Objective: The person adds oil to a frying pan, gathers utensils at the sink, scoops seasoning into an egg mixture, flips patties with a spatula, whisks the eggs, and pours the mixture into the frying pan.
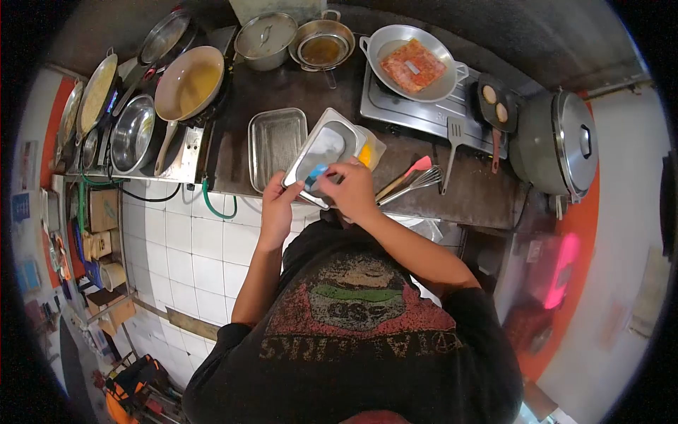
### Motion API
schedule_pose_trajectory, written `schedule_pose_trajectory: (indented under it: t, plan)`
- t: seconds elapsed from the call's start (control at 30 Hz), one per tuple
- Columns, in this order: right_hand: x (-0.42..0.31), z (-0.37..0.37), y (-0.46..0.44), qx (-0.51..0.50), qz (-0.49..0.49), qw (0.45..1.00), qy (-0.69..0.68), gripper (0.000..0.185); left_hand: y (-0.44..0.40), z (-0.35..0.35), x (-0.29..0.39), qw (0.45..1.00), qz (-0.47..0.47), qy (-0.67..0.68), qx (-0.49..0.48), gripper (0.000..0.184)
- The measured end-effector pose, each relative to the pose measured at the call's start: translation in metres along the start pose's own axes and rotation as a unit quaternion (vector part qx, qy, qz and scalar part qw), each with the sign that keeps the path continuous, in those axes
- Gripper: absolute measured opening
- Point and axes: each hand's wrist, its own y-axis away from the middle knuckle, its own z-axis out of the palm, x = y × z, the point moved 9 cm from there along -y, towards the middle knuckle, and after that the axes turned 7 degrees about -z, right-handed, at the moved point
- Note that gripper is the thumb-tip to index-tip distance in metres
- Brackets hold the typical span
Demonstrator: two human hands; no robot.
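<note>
A blue object (317, 172) is shown against a silver steel container (307, 149). About the container, coral pink is borne by the spatula (422, 164) at 3 o'clock and beige by the frying pan (169, 85) at 10; at 6, a black T-shirt (353, 385) is printed with a red-and-green burger motif (367, 293).

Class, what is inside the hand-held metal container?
A whitish patch, perhaps powder, shows inside the metal container. The right hand holds a blue item at the container's near end; together they cover part of the interior, so what lies beneath them cannot be seen.
</note>
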Motion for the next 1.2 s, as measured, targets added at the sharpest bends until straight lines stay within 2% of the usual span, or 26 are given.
schedule_pose_trajectory:
  t: [0.03,0.1,0.13,0.2,0.27,0.33,0.37,0.4,0.43,0.47,0.53,0.6,0.63,0.7,0.83,0.93,0.97,1.03,1.07,1.13,1.2]
  plan:
    - [0.019,0.000,0.003,0.023,0.087,0.991,-0.103,0.013,0.000,0.000,-0.002,1.000,0.003,-0.007,-0.011,0.016]
    - [0.056,0.010,0.014,0.056,0.247,0.932,-0.260,0.012,0.000,-0.003,-0.003,1.000,0.001,-0.006,0.013,0.010]
    - [0.063,0.007,0.014,0.058,0.247,0.932,-0.260,0.012,0.000,-0.005,-0.003,0.999,0.001,-0.005,0.035,0.005]
    - [0.084,-0.005,0.023,0.125,0.314,0.871,-0.357,0.016,-0.001,-0.010,-0.002,0.999,0.000,-0.006,0.052,0.006]
    - [0.100,-0.022,0.023,0.153,0.303,0.867,-0.364,0.017,-0.002,-0.017,-0.003,0.997,0.000,-0.005,0.071,0.007]
    - [0.113,-0.061,0.030,0.237,0.290,0.909,-0.185,0.014,-0.004,-0.026,-0.001,0.996,0.014,-0.015,0.092,0.009]
    - [0.116,-0.062,0.033,0.236,0.290,0.909,-0.185,0.014,-0.005,-0.027,0.000,0.996,0.016,-0.018,0.088,0.009]
    - [0.097,-0.084,0.030,0.269,0.220,0.937,-0.034,0.012,-0.006,-0.028,0.001,0.996,0.016,-0.017,0.089,0.009]
    - [0.072,-0.098,0.025,0.294,0.141,0.938,0.116,0.011,-0.008,-0.028,0.003,0.996,0.022,-0.024,0.089,0.009]
    - [0.063,-0.095,0.025,0.291,0.141,0.939,0.115,0.011,-0.008,-0.029,0.005,0.995,0.024,-0.032,0.088,0.009]
    - [0.015,-0.066,0.007,0.230,0.018,0.973,0.007,0.011,-0.006,-0.027,0.005,0.996,0.018,-0.019,0.079,0.008]
    - [-0.008,-0.035,-0.003,0.159,-0.078,0.984,-0.001,0.012,-0.006,-0.020,0.007,0.998,0.017,-0.007,0.064,0.008]
    - [-0.007,-0.029,-0.003,0.162,-0.076,0.984,-0.001,0.012,-0.006,-0.014,0.007,0.999,0.010,0.003,0.050,0.007]
    - [-0.008,-0.004,-0.006,0.067,-0.089,0.993,0.047,0.011,-0.005,-0.007,0.005,0.999,0.004,0.013,0.036,0.006]
    - [-0.011,-0.001,-0.002,0.040,-0.116,0.991,0.060,0.013,-0.002,0.006,0.006,1.000,0.000,0.009,0.020,0.005]
    - [0.000,-0.002,0.001,0.025,-0.075,0.997,-0.018,0.014,-0.002,0.006,0.004,1.000,-0.005,0.008,0.013,0.005]
    - [0.024,-0.002,0.003,0.023,0.047,0.995,-0.087,0.013,-0.003,0.006,0.003,1.000,-0.008,0.009,0.007,0.006]
    - [0.062,0.008,0.015,0.002,0.249,0.940,-0.234,0.014,-0.002,0.005,0.004,1.000,-0.009,0.006,0.024,0.006]
    - [0.068,0.008,0.014,0.004,0.250,0.939,-0.234,0.014,-0.002,0.003,0.004,0.999,-0.010,0.004,0.040,0.006]
    - [0.086,0.000,0.018,0.116,0.302,0.861,-0.392,0.018,-0.006,-0.010,-0.004,0.999,-0.007,-0.003,0.050,0.006]
    - [0.109,-0.010,0.023,0.124,0.332,0.851,-0.389,0.017,-0.009,-0.020,-0.007,0.998,-0.002,-0.009,0.061,0.006]
